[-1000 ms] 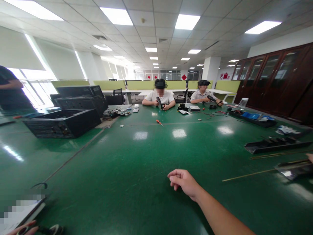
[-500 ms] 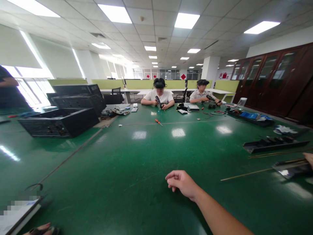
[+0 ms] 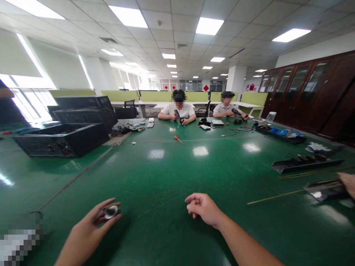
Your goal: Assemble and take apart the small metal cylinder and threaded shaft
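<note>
My left hand is at the lower left, just above the green tabletop. Its thumb and fingers are closed round a small dark round part with a silvery ring-shaped end; its exact kind is too small to make out. To the right of it, my right hand lies low over the table, palm inward. Its fingers are loosely bent and a little apart, and no object shows in them.
Black computer cases stand on the left. A red-handled screwdriver lies further back. Two people sit across the table holding tools. On the right are dark metal trays, thin rods and another person's hand.
My left hand has come up from the bottom left corner toward the middle with the small round part in it. My right hand has stayed nearly still; the view has shifted slightly.
</note>
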Demonstrator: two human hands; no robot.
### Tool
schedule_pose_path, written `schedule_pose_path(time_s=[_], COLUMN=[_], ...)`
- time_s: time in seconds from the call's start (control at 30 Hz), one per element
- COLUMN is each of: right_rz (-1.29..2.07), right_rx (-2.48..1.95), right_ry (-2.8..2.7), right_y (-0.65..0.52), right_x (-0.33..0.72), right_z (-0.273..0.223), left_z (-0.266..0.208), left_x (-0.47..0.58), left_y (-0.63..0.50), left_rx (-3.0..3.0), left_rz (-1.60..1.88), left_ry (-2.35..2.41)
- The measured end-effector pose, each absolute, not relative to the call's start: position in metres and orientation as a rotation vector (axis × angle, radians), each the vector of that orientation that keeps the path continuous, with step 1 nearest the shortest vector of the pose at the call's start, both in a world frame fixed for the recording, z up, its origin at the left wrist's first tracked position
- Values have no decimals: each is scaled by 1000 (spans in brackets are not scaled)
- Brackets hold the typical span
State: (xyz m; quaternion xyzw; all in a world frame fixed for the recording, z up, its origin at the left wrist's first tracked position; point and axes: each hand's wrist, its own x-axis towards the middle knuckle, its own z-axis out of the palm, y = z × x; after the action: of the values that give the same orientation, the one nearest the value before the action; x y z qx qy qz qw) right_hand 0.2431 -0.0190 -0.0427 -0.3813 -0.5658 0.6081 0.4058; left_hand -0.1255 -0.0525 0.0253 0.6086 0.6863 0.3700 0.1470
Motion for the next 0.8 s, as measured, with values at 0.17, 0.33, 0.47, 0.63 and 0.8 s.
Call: schedule_pose_path(time_s=[0.17,0.33,0.47,0.63,0.8], right_rz=[1362,1071,1002,986,939], right_rx=[-979,-1081,-1149,-1165,-1199], right_ry=[-1510,-1622,-1664,-1753,-1829], right_y=[-21,-21,-21,-24,-28], right_x=[242,243,241,238,237], right_z=[-43,-46,-48,-43,-37], left_z=[15,-13,-14,-14,-24], left_x=[-25,29,35,26,20], left_y=[-12,-1,-8,-13,-14], left_rx=[1816,1913,2056,2120,2011], left_rz=[1066,993,866,821,838], left_ry=[1484,1346,1276,1189,1256])
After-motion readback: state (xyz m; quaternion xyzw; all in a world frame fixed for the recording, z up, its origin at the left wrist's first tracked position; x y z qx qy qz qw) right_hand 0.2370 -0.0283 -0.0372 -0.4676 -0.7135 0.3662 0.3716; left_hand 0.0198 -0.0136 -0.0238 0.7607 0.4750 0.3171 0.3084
